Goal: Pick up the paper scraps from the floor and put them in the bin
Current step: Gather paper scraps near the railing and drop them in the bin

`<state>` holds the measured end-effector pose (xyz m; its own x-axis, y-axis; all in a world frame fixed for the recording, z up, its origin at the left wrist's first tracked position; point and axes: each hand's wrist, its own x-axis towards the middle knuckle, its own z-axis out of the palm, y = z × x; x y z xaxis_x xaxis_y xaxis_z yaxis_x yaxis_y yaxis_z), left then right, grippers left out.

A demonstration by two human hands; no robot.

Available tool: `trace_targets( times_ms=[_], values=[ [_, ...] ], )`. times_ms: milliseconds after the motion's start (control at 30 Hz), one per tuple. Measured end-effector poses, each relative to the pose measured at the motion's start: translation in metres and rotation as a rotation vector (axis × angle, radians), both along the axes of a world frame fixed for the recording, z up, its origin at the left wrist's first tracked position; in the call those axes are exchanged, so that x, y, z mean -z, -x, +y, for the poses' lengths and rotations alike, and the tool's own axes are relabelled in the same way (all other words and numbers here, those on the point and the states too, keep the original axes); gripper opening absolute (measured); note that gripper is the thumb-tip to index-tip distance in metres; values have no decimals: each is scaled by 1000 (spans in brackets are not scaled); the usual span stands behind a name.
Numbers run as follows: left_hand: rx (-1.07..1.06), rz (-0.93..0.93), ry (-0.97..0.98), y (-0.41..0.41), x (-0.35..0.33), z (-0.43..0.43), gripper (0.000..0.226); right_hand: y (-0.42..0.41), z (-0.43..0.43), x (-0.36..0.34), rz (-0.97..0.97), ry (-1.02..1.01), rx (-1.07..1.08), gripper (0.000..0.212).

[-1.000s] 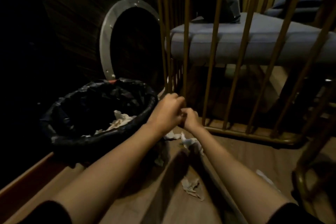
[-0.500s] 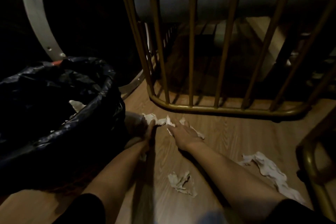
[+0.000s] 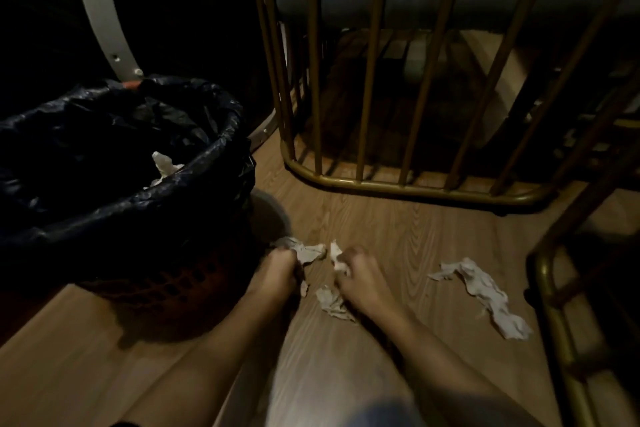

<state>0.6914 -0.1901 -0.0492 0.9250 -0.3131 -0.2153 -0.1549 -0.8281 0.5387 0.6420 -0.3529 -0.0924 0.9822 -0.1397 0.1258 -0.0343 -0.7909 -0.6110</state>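
A bin (image 3: pixel 194 163) lined with a black bag stands at the left, with white paper (image 3: pixel 162 163) inside it. On the wooden floor beside it, my left hand (image 3: pixel 278 269) is closed on a crumpled paper scrap (image 3: pixel 310 251). My right hand (image 3: pixel 356 272) is closed on another small scrap (image 3: pixel 335 253). A loose scrap (image 3: pixel 330 302) lies just below and between my hands. A long crumpled scrap (image 3: pixel 485 295) lies on the floor to the right, apart from both hands.
A brass-coloured barred frame (image 3: pixel 398 184) stands on the floor just beyond my hands, with a grey cushion above it. Another brass frame (image 3: pixel 550 288) rises at the right edge. A pale curved rim (image 3: pixel 100 10) stands behind the bin.
Both hands have gone down from beside the bin's rim to the floor and have closed on scraps. The view has tilted down toward the floor.
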Motion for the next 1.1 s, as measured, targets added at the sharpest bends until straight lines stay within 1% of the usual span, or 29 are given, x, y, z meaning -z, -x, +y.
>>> trace_targets(
  times_ms=[33,67,100,133,167,233,267,333,367,433,467,500,533,567,600,667,700,767,833,900,933,1000,1067,1100],
  values=[
    [-54,40,55,6,2,2,36,17,8,8,-24,81,-48,26],
    [-34,80,-12,14,-2,6,38,36,18,17,-46,167,-88,25],
    [-3,59,-30,26,-6,7,38,53,26,25,-71,220,-118,24],
    [42,26,-79,34,-8,7,36,67,31,31,-85,231,-138,27],
    [-24,27,-26,40,-6,8,30,77,33,33,-91,217,-160,30],
    [-84,9,-47,51,6,15,17,84,27,24,-88,138,-156,29],
    [-31,-52,-93,57,9,16,15,85,21,14,-88,94,-133,26],
    [82,-58,-20,75,3,15,13,81,2,-4,-159,30,-49,25],
    [133,-105,-33,81,-1,10,13,77,-11,-13,-191,25,12,26],
    [164,-149,6,94,-7,-5,10,69,-41,-29,-199,70,170,25],
    [179,-180,59,100,-9,-14,9,66,-58,-36,-207,104,248,23],
    [194,-183,120,107,-19,-27,14,62,-77,-37,-203,147,316,22],
    [211,-192,185,112,-25,-38,26,60,-93,-35,-167,196,377,21],
    [233,-175,220,115,-30,-48,34,61,-106,-30,-89,239,437,23],
    [272,-180,228,117,-33,-57,36,64,-115,-22,13,274,482,26],
    [320,-231,180,119,-37,-66,23,75,-118,-2,221,274,524,31],
    [319,-243,164,117,-35,-68,17,81,-115,8,268,271,544,33],
    [332,-260,156,118,-33,-65,17,87,-102,17,230,282,561,37],
    [319,-240,164,120,-28,-57,22,90,-84,16,149,219,562,33],
    [315,-234,151,121,-24,-46,15,89,-66,12,104,185,486,29],
    [324,-245,118,119,-24,-39,11,88,-58,8,80,137,424,27],
    [331,-254,38,116,-33,-27,11,80,-41,-2,26,-20,321,23],
    [338,-285,-11,113,-54,-16,13,70,-22,-23,-92,-107,290,25],
    [327,-340,-17,110,-67,-9,14,64,-12,-37,-148,-137,278,26]
  ],
)
